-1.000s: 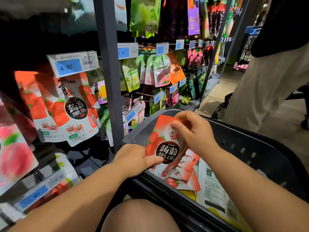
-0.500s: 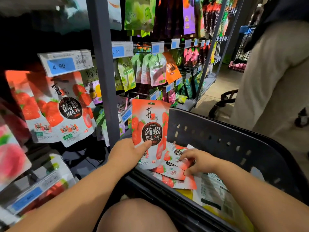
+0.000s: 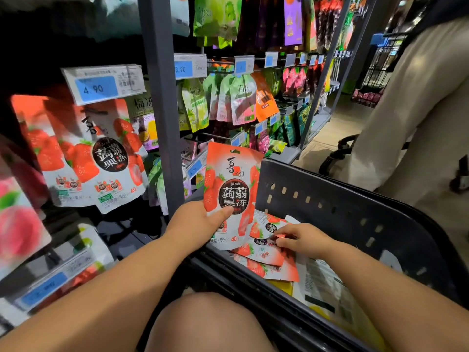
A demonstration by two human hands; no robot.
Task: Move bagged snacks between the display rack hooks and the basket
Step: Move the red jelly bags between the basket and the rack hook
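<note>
Snack bag (image 3: 233,189) upright in L grip (image 3: 195,224) — R grip (image 3: 302,241) pinches pouch (image 3: 264,252) in basket (image 3: 330,199), shop aisle (image 3: 319,148).

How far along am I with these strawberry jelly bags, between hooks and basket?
Done: several hanging bags sit under the 4.90 tag. In hand: your left hand holds one bag upright above the basket; your right hand pinches the top of the pile inside. Left: that pile, a few bags, if they're headed for the hooks.
</note>
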